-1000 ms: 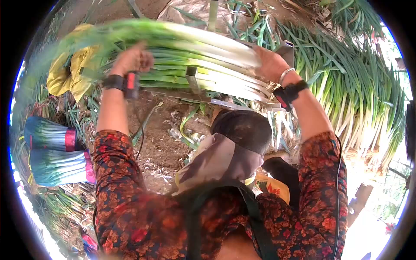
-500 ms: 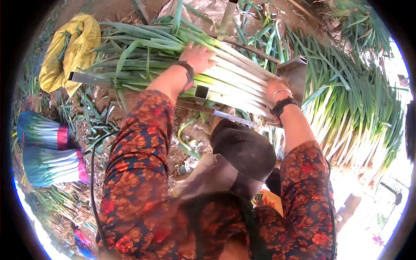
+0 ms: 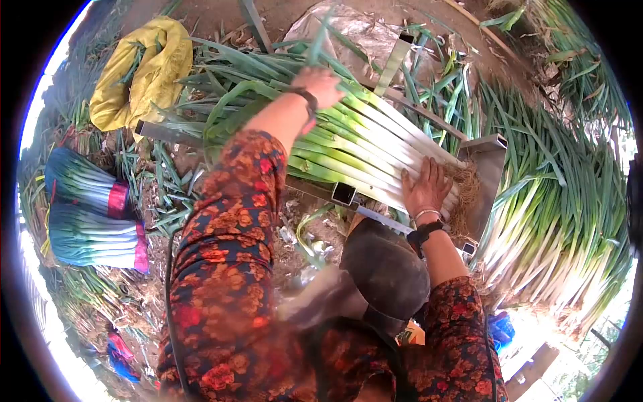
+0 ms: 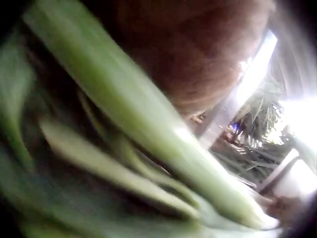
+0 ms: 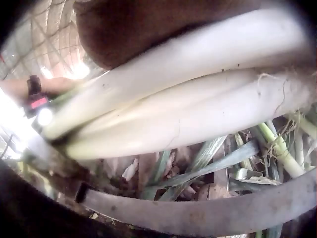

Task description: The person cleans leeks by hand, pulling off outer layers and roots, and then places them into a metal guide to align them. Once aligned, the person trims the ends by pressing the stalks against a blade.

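Observation:
A row of long green onions [image 3: 375,144] lies side by side across a metal frame [image 3: 395,63], white ends and roots to the right, green leaves to the left. My right hand [image 3: 426,191] rests on the white ends near the roots, fingers straight and spread. My left hand [image 3: 320,87], blurred, is over the far side where white turns to green, and a blurred leaf [image 3: 321,37] sticks up behind it. In the left wrist view, one stalk [image 4: 133,104] runs close under the palm; whether the fingers grip anything, I cannot tell.
A yellow sack [image 3: 144,74] lies at the left. Nearer are two onion bundles with red bands [image 3: 118,199]. A large heap of loose onions [image 3: 556,194] spreads at the right. A metal plate [image 3: 485,187] stands at the frame's right end, and my knee [image 3: 385,268] is just in front.
Both hands first held a bunch of onions up in the air, then laid it into the frame. My right hand has since spread flat on the stalks; my left has shifted slightly along the far side.

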`<control>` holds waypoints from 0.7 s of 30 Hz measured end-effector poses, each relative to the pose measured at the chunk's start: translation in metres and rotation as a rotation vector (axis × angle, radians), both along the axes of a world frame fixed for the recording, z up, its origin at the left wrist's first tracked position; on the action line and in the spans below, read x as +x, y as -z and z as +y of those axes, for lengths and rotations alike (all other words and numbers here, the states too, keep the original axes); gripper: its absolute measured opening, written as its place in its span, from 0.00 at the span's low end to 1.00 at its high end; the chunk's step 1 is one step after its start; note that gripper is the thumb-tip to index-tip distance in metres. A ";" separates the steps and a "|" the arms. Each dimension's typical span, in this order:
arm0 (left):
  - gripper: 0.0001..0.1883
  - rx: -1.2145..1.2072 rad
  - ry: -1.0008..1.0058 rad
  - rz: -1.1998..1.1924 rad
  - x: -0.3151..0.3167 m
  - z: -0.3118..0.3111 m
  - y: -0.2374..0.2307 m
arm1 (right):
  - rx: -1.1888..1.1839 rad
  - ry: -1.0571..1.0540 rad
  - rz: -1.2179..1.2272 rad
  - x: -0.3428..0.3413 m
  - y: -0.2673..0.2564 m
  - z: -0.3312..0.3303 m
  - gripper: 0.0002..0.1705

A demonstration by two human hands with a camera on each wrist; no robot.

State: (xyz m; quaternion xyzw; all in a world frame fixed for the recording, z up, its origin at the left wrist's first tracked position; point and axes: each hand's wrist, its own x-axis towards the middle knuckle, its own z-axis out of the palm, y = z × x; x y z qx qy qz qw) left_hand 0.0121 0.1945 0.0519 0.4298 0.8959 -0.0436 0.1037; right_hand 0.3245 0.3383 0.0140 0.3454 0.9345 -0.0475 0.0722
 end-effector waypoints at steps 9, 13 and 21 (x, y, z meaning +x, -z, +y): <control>0.23 0.241 -0.235 0.171 -0.011 -0.117 0.065 | 0.014 -0.011 0.086 0.003 0.003 -0.001 0.44; 0.39 0.459 -0.546 -0.128 -0.044 -0.115 0.058 | -0.190 0.095 0.119 0.002 -0.019 0.003 0.45; 0.30 0.934 -0.353 -0.023 -0.005 -0.048 -0.114 | -0.231 0.011 0.324 0.021 -0.014 0.003 0.38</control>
